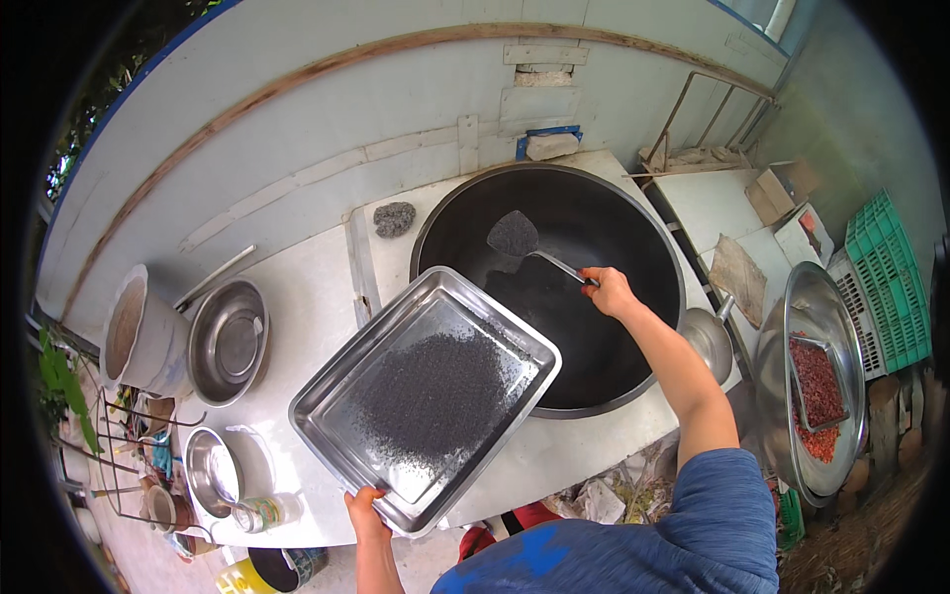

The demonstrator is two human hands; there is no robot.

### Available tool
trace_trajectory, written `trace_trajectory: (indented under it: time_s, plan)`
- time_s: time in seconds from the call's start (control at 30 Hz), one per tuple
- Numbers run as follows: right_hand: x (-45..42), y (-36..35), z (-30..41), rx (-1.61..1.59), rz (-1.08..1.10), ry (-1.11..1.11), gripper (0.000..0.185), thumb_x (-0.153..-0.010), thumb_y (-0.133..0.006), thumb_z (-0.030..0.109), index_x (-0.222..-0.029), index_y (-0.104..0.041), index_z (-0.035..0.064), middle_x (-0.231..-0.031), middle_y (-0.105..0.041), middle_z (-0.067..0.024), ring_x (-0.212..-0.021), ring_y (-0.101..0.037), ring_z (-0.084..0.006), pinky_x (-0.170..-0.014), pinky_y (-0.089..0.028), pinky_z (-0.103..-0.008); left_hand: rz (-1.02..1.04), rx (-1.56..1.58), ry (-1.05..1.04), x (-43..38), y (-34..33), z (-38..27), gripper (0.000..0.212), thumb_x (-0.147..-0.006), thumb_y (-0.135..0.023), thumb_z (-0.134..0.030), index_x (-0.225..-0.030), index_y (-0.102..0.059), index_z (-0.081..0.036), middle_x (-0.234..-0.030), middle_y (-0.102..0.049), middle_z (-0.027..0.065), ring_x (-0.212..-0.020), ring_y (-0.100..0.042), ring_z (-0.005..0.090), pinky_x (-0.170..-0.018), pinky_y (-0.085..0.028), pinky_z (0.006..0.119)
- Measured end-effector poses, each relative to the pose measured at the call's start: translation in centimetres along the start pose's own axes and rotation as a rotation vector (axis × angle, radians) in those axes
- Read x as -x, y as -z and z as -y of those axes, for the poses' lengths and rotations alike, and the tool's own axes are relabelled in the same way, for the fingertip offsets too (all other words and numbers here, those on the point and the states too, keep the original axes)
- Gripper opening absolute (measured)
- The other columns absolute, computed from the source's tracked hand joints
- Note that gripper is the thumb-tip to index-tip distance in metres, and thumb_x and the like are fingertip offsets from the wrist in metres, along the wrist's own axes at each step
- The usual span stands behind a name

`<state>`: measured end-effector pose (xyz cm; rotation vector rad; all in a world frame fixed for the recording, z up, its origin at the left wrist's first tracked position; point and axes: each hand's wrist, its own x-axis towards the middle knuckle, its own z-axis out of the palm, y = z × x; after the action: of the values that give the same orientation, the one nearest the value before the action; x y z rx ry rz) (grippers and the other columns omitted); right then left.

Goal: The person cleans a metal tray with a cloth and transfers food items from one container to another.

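Note:
My left hand (367, 514) grips the near corner of a rectangular stainless steel tray (326, 386), which holds a spread of small black seeds or granules (438, 390). The tray's far right part overlaps the near left rim of a large black wok (631, 223) set into the white counter. My right hand (608, 289) is closed around the handle of a metal spatula (513, 234), whose blade is over the inside of the wok and bears dark granules. A patch of the dark granules (512, 286) lies in the wok beside the tray.
A steel wool scourer (394, 220) lies left of the wok, a metal ladle (705, 341) right of it. Steel bowls (228, 341) and a glass jar (256, 514) stand at the left. At the right are a large steel basin (805, 289) with red pieces and a green plastic crate (887, 282).

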<state>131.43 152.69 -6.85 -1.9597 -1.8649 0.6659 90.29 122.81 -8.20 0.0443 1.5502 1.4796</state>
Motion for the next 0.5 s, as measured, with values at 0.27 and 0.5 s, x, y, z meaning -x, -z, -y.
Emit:
trace_trajectory:
  time_s: [0.27, 0.5]
  plan:
    - [11.8, 8.3, 9.6, 0.103, 0.121, 0.197, 0.033, -0.077, -0.057, 0.001, -0.110, -0.056, 0.0043, -0.091, -0.061, -0.0191, -0.087, -0.060, -0.0293, -0.076, -0.045, -0.0318, 0.182, -0.015, 0.081, -2.2, -1.1, -0.2, 0.042, -0.061, -0.051, -0.001, -0.101, -0.037, 0.002, -0.091, -0.048, 0.0140, -0.083, -0.051, 0.0262, -0.073, -0.045, 0.038]
    - [16.9, 5.2, 12.3, 0.537, -0.223, 0.727, 0.031, -0.074, -0.058, 0.007, -0.104, -0.060, 0.0109, -0.067, -0.050, -0.0047, -0.067, -0.051, -0.0199, -0.061, -0.033, -0.0310, 0.226, -0.005, 0.100, -2.8, -1.1, -0.7, 0.043, -0.062, -0.051, -0.001, -0.102, -0.036, 0.003, -0.091, -0.048, 0.0146, -0.081, -0.051, 0.0251, -0.070, -0.046, 0.038]
